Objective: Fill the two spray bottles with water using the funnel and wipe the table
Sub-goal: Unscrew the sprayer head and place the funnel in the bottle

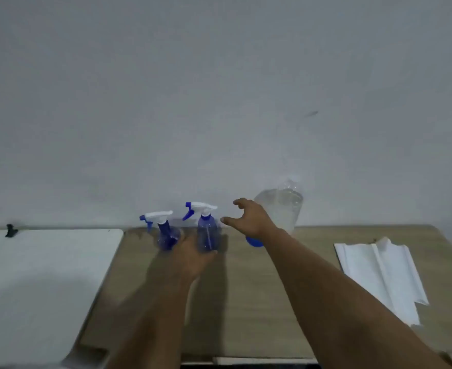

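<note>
Both hands reach for the spray bottles at the back of the bench, before any filling has begun.

The left hand (193, 255) lies low between the left spray bottle (166, 234) and the right spray bottle (208, 233), at the foot of the right one, probably to steady it; blur hides the fingers, so I cannot tell whether its grip is closed on the bottle. The right hand (249, 217) hovers just right of that bottle's trigger head, its grip apart with thumb and fingers spread, seemingly ready to unscrew the head, which is on both bottles. A clear water bottle (282, 206) stands by the wall. The blue funnel (254, 242) sits beside it, mostly hidden by the right forearm. A white paper towel (379, 272) lies well off to the right, likely kept dry for wiping the wooden bench (246, 302).
</note>
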